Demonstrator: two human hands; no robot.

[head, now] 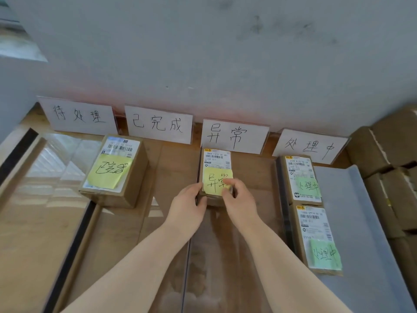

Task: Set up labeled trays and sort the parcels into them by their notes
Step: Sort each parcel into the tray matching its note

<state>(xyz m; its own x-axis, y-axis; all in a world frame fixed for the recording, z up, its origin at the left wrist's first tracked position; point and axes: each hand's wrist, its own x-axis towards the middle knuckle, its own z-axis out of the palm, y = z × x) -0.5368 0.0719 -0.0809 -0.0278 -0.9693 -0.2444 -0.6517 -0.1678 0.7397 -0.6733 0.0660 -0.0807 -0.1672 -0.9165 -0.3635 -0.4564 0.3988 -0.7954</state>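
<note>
A pale wall fills the top half of the view, above a brown wooden bench. Four white signs lean against the wall in a row, handwritten in Chinese. The third sign reads "abnormal". A grey tray lies at the right, with stacked cartons beyond it. A clear tray shines at the left.

Directly below the third sign lies the middle parcel, label up. Glare makes it hard to tell whether a clear tray sits beneath it. Another parcel with a yellow note lies to its left. Two parcels with green notes lie on its right.

Both hands hold the middle parcel at its near end. The left hand grips the near left corner. The right hand is curled over the near right edge, with fingertips on the yellow note, which also reads "abnormal".

Note and sign match, so this looks like the placing step. To do it well, set the parcel square under its sign. Then lift the right fingers straight up so the note does not peel off.
</note>
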